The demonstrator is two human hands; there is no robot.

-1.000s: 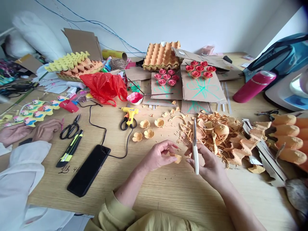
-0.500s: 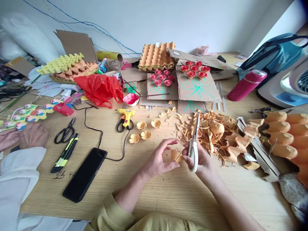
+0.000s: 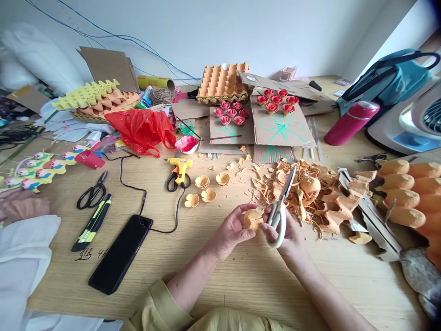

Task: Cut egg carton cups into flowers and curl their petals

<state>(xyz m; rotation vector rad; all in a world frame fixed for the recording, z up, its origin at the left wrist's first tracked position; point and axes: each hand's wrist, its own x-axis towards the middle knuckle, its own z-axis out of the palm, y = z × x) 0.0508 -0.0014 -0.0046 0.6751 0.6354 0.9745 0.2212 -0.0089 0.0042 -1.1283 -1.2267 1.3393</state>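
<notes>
My left hand (image 3: pixel 232 230) pinches a small orange egg-carton cup piece (image 3: pixel 253 219) above the wooden table (image 3: pixel 241 276). My right hand (image 3: pixel 289 232) grips white-handled scissors (image 3: pixel 280 207) with the blades pointing up and away, right beside the cup piece. Several cut orange paper flowers (image 3: pixel 203 188) lie just beyond my left hand. A heap of orange carton scraps (image 3: pixel 310 191) sits behind my right hand.
A yellow glue gun (image 3: pixel 179 169), black phone (image 3: pixel 120 253), black scissors (image 3: pixel 91 195) and a utility knife (image 3: pixel 91 223) lie to the left. Another person's hand (image 3: pixel 20 207) and white sleeve rest at far left. Red flowers on cardboard (image 3: pixel 280 124), egg trays (image 3: pixel 222 82), a pink bottle (image 3: pixel 351 122).
My left hand closed round the cup piece and brought it against the scissors. The scissors tilted to the right. The other person's hand drew back to the left.
</notes>
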